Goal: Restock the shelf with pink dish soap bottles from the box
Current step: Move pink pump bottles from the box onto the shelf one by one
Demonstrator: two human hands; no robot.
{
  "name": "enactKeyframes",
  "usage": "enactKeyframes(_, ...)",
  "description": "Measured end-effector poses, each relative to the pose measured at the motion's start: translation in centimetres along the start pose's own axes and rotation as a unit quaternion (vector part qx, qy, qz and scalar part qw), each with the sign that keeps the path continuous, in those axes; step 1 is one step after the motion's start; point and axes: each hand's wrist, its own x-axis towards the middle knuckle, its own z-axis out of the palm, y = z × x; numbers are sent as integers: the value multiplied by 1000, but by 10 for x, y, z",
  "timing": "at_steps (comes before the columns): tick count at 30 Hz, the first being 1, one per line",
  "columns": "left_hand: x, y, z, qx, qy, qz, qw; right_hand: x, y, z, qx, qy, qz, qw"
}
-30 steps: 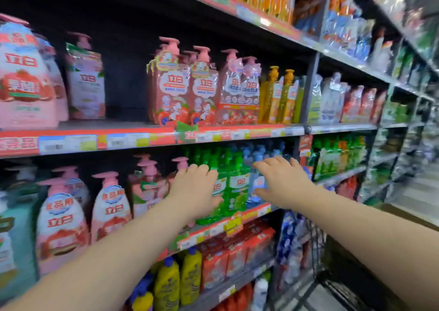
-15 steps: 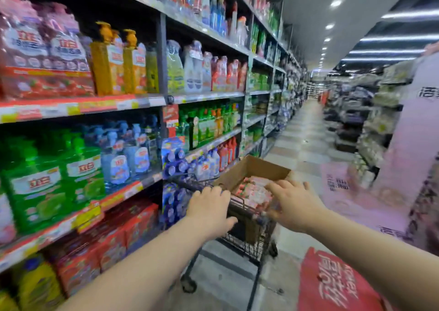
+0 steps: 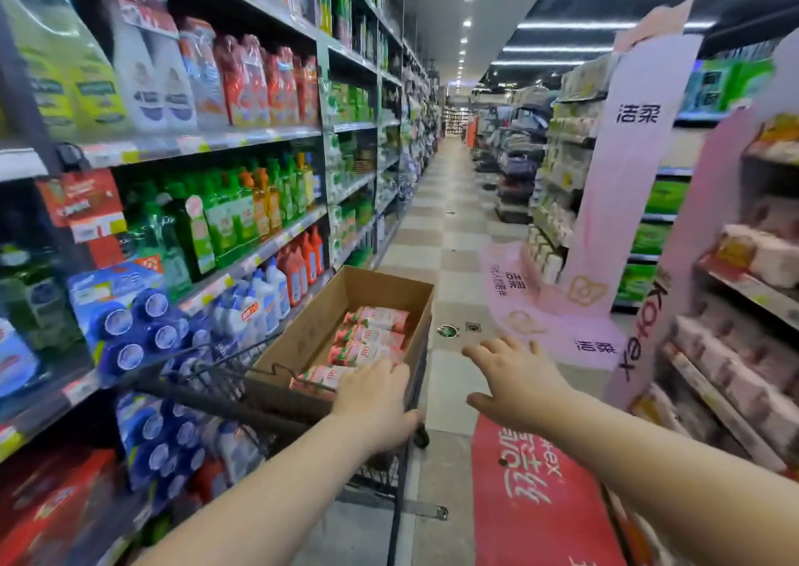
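Observation:
An open cardboard box [image 3: 311,327] rests in a black wire shopping cart [image 3: 207,384] in the aisle. Several pink dish soap bottles [image 3: 372,336] lie on their sides inside it. My left hand [image 3: 376,401] reaches over the box's near edge, fingers spread, resting on the nearest pink bottle [image 3: 320,377]; no grip shows. My right hand [image 3: 514,379] hovers open to the right of the box, above the floor, holding nothing. The shelf [image 3: 207,141] with soap products runs along the left.
Green, orange and red bottles and blue packs fill the left shelves. Pink display stands [image 3: 622,167] and shelves of packaged goods stand on the right. A red floor sticker [image 3: 532,500] lies by my right arm. The tiled aisle [image 3: 441,228] stretches ahead.
My view swung right from the shelf toward the aisle and cart. Both hands left the shelf and moved to the box; my left hand now lies on a bottle, my right drifted right of it.

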Motion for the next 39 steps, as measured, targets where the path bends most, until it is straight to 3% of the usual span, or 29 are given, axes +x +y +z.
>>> enactKeyframes(11,141,0,68,-19,-84,13,996,111,74,78,39,-80,42,995)
enactKeyframes(25,300,37,127,-34,-109,-160,981,294,203,128,51,-100,-121,986)
enactKeyframes(35,315,-22,153,-41,-145,-301,941,389,167,169,81,-134,-241,958)
enactKeyframes(39,332,-56,178,-66,-149,-331,929,431,149,184,75,-170,-251,950)
